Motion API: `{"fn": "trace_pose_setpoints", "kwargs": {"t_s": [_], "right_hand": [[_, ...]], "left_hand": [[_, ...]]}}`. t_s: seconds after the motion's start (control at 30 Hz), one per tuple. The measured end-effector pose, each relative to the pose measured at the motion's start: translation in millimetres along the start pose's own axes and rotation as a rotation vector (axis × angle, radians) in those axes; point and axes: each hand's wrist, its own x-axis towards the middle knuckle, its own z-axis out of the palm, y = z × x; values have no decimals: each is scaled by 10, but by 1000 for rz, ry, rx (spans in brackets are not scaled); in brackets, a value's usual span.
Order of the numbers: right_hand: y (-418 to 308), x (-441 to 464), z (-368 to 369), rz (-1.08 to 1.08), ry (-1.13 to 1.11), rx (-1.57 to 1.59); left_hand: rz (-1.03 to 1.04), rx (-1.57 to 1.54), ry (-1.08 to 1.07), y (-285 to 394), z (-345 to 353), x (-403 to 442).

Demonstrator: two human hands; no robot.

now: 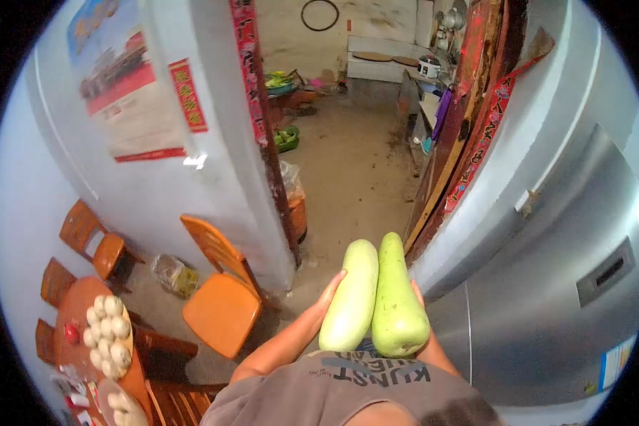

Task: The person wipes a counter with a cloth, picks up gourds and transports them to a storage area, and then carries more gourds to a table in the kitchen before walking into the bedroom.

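Two long green gourds lie side by side against my chest. The paler, thicker gourd (351, 298) is on the left, with my left hand (328, 292) wrapped round its outer side. On the right, the darker gourd (397, 305) has a narrow far end and a wide near end. My right hand (419, 302) presses on its outer side, mostly hidden behind it. The gourds touch each other along their length.
A doorway ahead opens onto a concrete floor (366, 156), with a rice cooker (429, 67) at the back right. An orange chair (222, 313) and a round table (82, 291) bearing pale round items stand left. A steel refrigerator (547, 284) is at right.
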Motion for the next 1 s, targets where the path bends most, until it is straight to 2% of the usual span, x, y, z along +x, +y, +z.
{"fn": "trace_pose_setpoints", "kwargs": {"t_s": [0.2, 0.27, 0.33, 0.37, 0.43, 0.5, 0.57, 0.67, 0.87, 0.93, 0.97, 1.0], "right_hand": [[-994, 1315, 313, -100, -54, 23], [-1370, 1910, 0, -135, -105, -23], [-1788, 2478, 36, -220, -167, -97], [-1968, 2735, 100, -206, -185, -85], [-2265, 3141, 269, -154, -34, -90], [-2546, 3809, 159, -42, -52, -92], [-2835, 4409, 88, 34, -85, -10], [-3117, 5050, 356, 115, -95, 12], [-3587, 6547, 950, 178, -129, -72], [-3753, 7330, 1002, 108, -111, -127], [-3814, 7618, 950, 48, -50, -145], [-3950, 7795, 1126, 119, -63, -227]], "left_hand": [[-26, 31, -45, 1075, 287, 1440], [-29, 43, -22, 1386, 381, 1896], [12, 69, -12, 1856, 549, 2488], [33, 123, 60, 2047, 596, 2711], [38, 168, 164, 2442, 620, 2987], [-38, 30, 83, 2826, 644, 3280], [18, 4, 89, 3135, 612, 3667], [76, -60, 128, 3595, 534, 4092], [147, -51, 93, 4702, 32, 5278], [294, 37, 216, 5206, -92, 5813], [303, 18, 217, 5449, -153, 5975], [214, 1, 151, 5722, -79, 5945]]}}
